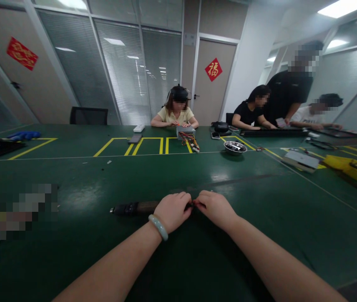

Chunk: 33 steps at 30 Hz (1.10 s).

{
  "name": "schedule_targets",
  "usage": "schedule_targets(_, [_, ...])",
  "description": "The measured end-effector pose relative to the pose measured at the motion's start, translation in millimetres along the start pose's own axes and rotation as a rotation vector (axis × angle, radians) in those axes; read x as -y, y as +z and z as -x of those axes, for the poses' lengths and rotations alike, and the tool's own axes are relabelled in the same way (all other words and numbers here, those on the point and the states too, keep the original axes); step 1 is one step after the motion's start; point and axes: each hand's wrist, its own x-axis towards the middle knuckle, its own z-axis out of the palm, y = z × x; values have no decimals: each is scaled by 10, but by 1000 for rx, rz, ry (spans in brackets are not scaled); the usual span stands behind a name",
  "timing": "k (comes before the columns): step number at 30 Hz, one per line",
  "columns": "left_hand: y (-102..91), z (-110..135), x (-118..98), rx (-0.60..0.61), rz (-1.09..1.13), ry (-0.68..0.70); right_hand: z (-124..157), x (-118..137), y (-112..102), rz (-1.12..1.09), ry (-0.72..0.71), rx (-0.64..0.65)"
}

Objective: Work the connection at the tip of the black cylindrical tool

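A dark electric screwdriver (139, 208) lies along the green table, its metal tip pointing left. My left hand (172, 212), with a pale green bangle at the wrist, is closed over the screwdriver's rear part, which it hides. Close by on the right, my right hand (214, 208) is closed in a pinch at the screwdriver's tail end, its fingertips almost meeting those of the left. A small dark piece shows between the two hands, too small to name.
Across the green table (103, 251) a person (175, 113) sits behind a grey box (185, 132) with coloured wires. A metal bowl (235, 147) stands right of it. Several people work at the far right, near a yellow item (348, 167). Blurred items lie at the left.
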Motion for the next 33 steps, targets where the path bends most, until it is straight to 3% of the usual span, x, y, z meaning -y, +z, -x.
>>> schedule_targets(3, [-15, 4, -12, 12, -5, -2, -23, -49, 58, 12, -48, -13])
schedule_targets(9, [-24, 8, -28, -19, 31, -10, -67, -65, 103, 111, -43, 96])
schedule_targets(15, [-2, 17, -17, -89, 32, 39, -58, -4, 128, 211, -47, 74])
schedule_targets(21, [9, 41, 30, -216, 15, 119, -138, -131, 160, 227, 78, 82])
schedule_targets(24, [-26, 56, 48, -241, -15, 142, -102, -388, 51, 233, 173, 85])
schedule_targets(27, [-48, 65, 64, -239, -24, 158, 143, -795, -167, 261, 336, 73])
schedule_targets(31, [-4, 50, 85, -194, -3, 169, 887, -1513, -466, 304, 611, 53])
schedule_targets(33, [41, 34, 100, -155, 11, 169, 1374, -1877, -553, 261, 852, 24])
